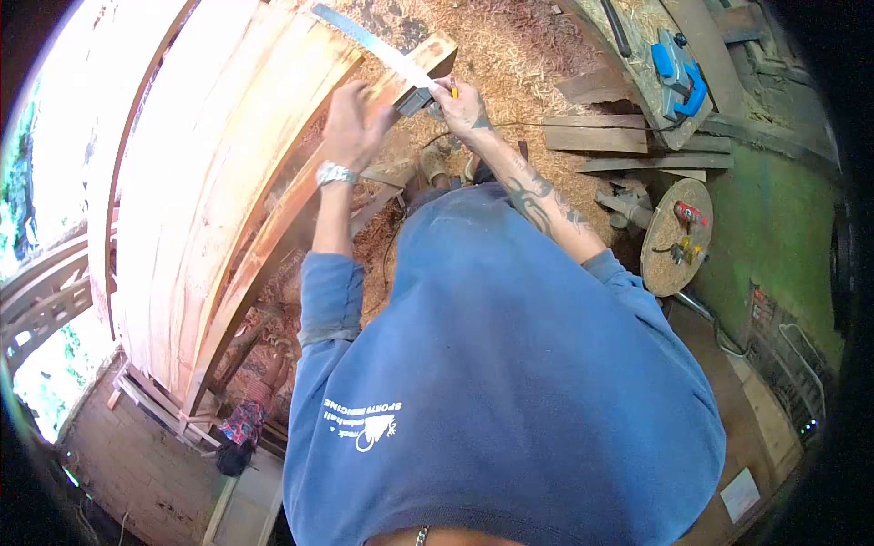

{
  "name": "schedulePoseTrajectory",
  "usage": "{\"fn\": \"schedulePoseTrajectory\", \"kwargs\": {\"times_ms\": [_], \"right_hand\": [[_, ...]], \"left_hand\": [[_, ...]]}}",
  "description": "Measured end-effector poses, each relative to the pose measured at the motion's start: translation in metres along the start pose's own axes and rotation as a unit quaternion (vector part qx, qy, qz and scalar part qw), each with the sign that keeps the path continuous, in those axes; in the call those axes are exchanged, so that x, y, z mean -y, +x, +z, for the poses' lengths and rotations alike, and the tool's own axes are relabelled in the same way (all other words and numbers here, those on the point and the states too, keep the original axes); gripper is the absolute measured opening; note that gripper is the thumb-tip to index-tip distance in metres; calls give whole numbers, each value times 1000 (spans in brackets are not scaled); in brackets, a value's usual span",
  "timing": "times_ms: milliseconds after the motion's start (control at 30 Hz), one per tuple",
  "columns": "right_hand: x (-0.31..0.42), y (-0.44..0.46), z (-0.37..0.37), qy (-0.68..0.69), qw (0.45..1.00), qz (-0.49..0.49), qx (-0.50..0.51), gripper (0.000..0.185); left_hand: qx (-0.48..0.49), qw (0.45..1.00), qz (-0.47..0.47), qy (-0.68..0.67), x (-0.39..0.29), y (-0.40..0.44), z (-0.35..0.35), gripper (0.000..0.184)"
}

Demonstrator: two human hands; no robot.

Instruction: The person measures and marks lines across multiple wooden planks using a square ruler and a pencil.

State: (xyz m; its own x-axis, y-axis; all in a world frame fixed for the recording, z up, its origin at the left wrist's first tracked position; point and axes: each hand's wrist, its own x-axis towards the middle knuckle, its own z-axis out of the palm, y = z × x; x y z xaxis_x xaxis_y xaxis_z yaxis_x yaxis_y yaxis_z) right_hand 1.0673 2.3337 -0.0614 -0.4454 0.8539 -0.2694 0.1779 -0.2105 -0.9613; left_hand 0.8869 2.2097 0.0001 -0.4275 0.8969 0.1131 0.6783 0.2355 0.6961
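Observation:
My right hand [462, 106] is closed around a pencil [454, 88], whose yellow part shows between the fingers. Its fingertips also touch the near end of a square with a long metal blade [369, 38] and a dark stock [414, 100]. The blade lies across the end of a long wooden beam [387, 86], with the stock by the beam's near edge. Just left of the stock, my left hand [353, 127] is slightly blurred, fingers apart and holding nothing. A pale band [336, 173] circles the left wrist.
Wide planks [209, 173] stretch along the left. Shavings [510, 45] cover the ground ahead. A blue power planer [678, 82] rests on a board at upper right, above wood offcuts [596, 134]. A round stool top [674, 241] carries a red tool. Another person [244, 423] is at lower left.

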Motion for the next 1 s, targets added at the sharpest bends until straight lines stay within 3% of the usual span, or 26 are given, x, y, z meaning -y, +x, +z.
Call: {"fn": "schedulePoseTrajectory", "kwargs": {"times_ms": [33,133,267,367,467,600,800,1000], "right_hand": [[6,-2,0,-21,1000,0,-4,28],[19,-1,-2,-53,998,6,-26,30],[13,4,5,-51,997,4,-66,29],[4,10,3,-48,996,-30,-68,29],[22,10,-7,-94,995,11,-24,31],[-17,26,0,-30,999,-40,-17,32],[-9,20,-8,-62,997,31,24,40],[-18,24,-10,-42,999,11,33,40]], "left_hand": [[-32,994,103,12,-8,11,14,59],[2,985,149,91,-30,19,33,57],[-9,979,179,93,-15,24,46,53],[-20,978,173,111,-11,27,54,46],[-6,976,172,135,-11,27,53,45],[11,976,175,129,-7,29,53,46],[5,978,189,88,-1,29,55,44],[1,979,176,101,-7,26,55,45]]}}
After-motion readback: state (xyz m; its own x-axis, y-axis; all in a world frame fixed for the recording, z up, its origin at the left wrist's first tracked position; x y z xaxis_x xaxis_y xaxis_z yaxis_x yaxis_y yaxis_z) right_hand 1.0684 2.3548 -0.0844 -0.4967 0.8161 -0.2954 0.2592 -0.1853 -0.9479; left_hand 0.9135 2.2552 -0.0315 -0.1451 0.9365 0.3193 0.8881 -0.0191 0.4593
